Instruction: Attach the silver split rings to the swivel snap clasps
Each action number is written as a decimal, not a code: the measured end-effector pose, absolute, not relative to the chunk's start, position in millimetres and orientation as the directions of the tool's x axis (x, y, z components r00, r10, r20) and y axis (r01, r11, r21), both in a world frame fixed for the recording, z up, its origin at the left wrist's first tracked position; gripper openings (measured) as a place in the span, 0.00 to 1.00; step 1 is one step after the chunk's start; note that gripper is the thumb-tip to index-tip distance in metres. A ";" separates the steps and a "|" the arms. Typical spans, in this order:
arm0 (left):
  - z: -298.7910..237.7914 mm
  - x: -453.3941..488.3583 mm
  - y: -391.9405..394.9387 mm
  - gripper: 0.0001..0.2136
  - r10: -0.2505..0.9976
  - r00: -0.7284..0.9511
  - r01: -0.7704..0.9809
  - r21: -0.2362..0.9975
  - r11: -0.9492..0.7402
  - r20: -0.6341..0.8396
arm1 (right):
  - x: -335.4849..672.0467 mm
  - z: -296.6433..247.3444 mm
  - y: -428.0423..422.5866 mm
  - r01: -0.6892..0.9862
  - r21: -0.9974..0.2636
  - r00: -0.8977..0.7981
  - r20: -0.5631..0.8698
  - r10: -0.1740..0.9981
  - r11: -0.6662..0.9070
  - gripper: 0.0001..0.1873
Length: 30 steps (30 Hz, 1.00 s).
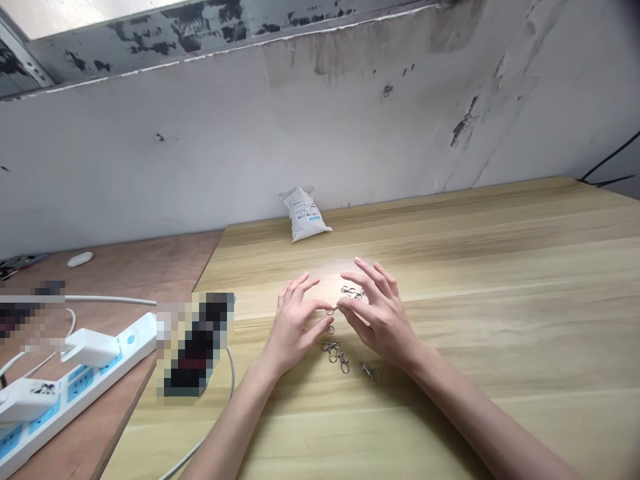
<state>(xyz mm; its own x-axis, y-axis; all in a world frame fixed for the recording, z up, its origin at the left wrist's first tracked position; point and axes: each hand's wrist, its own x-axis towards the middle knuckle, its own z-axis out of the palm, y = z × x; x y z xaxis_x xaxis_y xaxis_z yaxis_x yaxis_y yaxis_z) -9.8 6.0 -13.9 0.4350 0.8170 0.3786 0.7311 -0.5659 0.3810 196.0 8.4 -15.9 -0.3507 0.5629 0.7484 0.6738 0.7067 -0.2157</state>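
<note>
My left hand (297,319) is over the table, fingers spread, with thumb and index tips apart close to a small metal ring (331,311). My right hand (379,311) pinches that ring's right edge between thumb and index finger, the other fingers raised. Just under the left thumb is another ring (330,329). Nearer to me lie several silver swivel clasps with rings (334,353), and a separate clasp (370,371) is to their right. More metal clasps (349,291) lie behind the right fingers, which partly cover them.
A white printed packet (306,217) stands on the wooden table (500,280) near the wall. To the left are a blurred-out dark device (195,353), a white cable (231,373) and a power strip (85,383) with plugs. A white oval object (81,259) lies on the brown surface.
</note>
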 end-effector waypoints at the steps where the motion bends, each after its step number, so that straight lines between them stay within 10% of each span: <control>1: -13.5 -10.0 6.2 0.06 0.811 0.434 0.727 0.379 -0.573 0.393 | 195.7 -15.9 7.8 0.668 -0.230 -0.343 0.749 0.567 0.708 0.06; 30: -3.5 -11.7 7.0 0.03 0.826 0.210 0.606 0.593 -0.530 0.523 | 193.4 -18.3 8.1 0.621 -0.367 -0.286 0.717 0.636 0.693 0.06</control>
<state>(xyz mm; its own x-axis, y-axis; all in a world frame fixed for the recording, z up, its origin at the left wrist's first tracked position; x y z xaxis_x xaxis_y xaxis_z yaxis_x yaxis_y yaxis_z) -11.7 7.0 -3.5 0.2104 0.8258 0.5232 0.6056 -0.5302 0.5933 193.4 8.1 -18.3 -0.2859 0.6359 0.7168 0.6211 0.6926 -0.3667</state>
